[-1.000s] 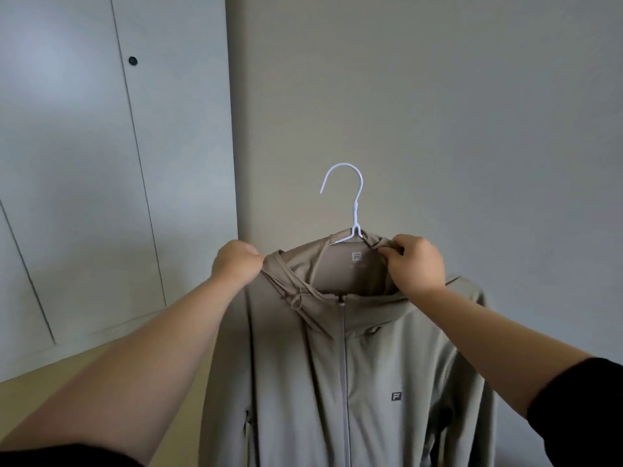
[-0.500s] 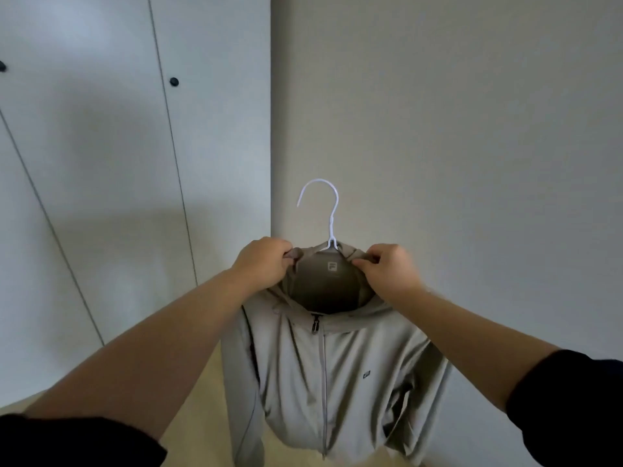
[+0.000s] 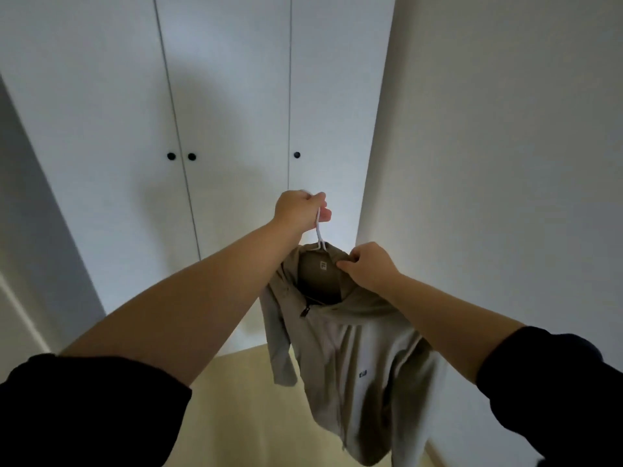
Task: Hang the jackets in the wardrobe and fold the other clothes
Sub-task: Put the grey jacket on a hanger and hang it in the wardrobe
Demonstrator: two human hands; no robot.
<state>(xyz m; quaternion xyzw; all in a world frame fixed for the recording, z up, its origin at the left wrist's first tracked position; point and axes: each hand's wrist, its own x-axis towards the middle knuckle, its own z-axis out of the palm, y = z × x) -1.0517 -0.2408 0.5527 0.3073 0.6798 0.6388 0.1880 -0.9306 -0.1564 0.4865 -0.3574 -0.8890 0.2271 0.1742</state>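
Observation:
A beige zip-up hooded jacket (image 3: 357,358) hangs on a thin white wire hanger (image 3: 319,234) in front of me. My left hand (image 3: 298,212) grips the hanger's hook, which is hidden inside the fist. My right hand (image 3: 369,266) pinches the jacket's collar just right of the hanger neck. The white wardrobe (image 3: 232,129) stands straight ahead with its doors closed, and the jacket hangs in front of its rightmost door.
Black round knobs (image 3: 191,156) sit on the wardrobe doors, one more knob (image 3: 296,154) on the right door. A plain wall (image 3: 505,163) runs along the right. Pale yellow floor (image 3: 242,392) lies below.
My left hand has left the collar and taken hold of the hanger's hook. The view has swung left, bringing the closed wardrobe doors straight ahead. The right hand still holds the collar.

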